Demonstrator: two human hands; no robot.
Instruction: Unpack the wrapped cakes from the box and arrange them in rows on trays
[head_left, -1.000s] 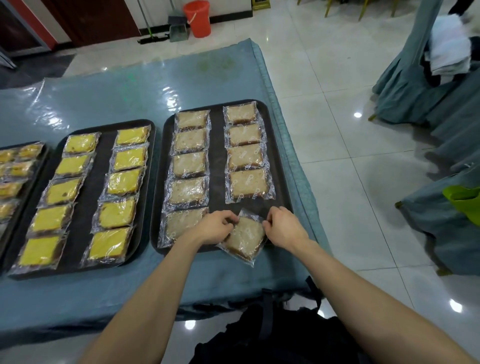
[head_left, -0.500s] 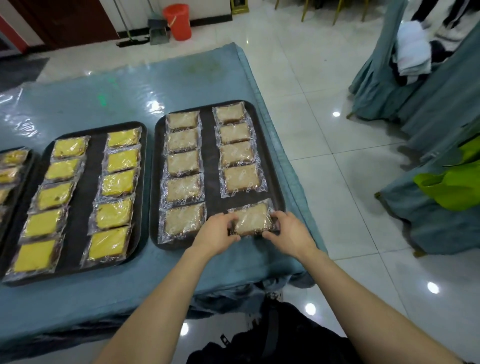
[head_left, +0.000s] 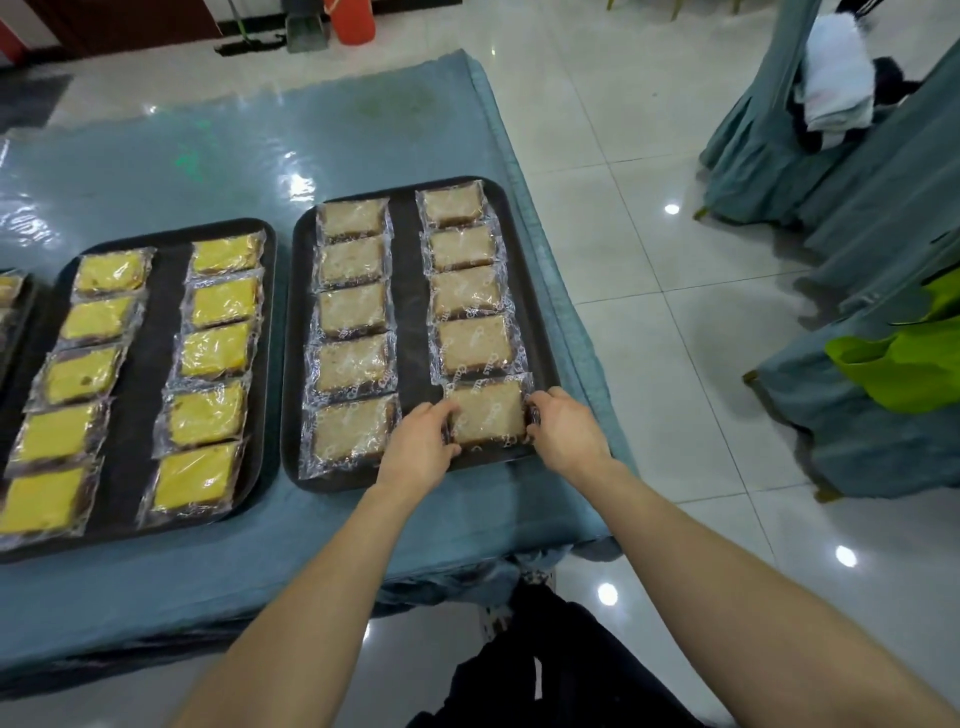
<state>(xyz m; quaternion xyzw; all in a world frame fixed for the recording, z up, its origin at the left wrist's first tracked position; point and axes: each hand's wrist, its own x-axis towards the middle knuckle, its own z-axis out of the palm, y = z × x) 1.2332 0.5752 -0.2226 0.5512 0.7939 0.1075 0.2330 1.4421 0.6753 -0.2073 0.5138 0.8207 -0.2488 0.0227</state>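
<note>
Head view: our left hand (head_left: 418, 449) and right hand (head_left: 566, 439) pinch the side edges of the last wrapped cake (head_left: 487, 413), lying at the near end of the right row on the dark tray (head_left: 410, 291). We judge it light, soft and crinkly-slick; hold it by the wrapper edges. Our fingertips are hidden, and the box is out of view.

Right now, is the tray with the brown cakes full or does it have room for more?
Full. The tray holds two rows of five; the last cake sits between the left hand and right hand.
</note>
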